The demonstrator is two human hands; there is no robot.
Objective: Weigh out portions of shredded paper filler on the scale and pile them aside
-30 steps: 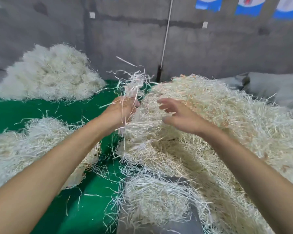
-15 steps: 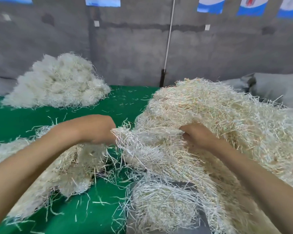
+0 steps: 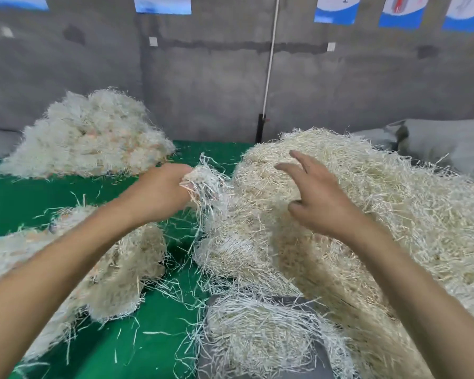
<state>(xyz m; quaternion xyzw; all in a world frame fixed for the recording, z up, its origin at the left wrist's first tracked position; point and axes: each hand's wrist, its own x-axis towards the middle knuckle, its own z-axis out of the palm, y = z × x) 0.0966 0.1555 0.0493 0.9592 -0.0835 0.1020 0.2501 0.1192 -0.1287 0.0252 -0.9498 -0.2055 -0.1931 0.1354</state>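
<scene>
A big heap of cream shredded paper (image 3: pixel 381 203) fills the right side of the green table. My left hand (image 3: pixel 162 192) grips a tuft of shreds (image 3: pixel 207 179) pulled from the heap's left edge. Above the heap hovers my right hand (image 3: pixel 316 198), fingers spread and holding nothing. A grey scale (image 3: pixel 320 356) sits at the bottom centre, mostly covered by a small portion of shreds (image 3: pixel 257 332).
A weighed pile (image 3: pixel 112 266) lies under my left forearm on the green tabletop (image 3: pixel 159 346). Another pile (image 3: pixel 91 135) sits at the back left. A grey concrete wall (image 3: pixel 216 86) stands behind, with grey sacks (image 3: pixel 443 143) at the right.
My left hand rose and moved right with a tuft of shreds. My right hand lifted out of the heap and opened its fingers above it.
</scene>
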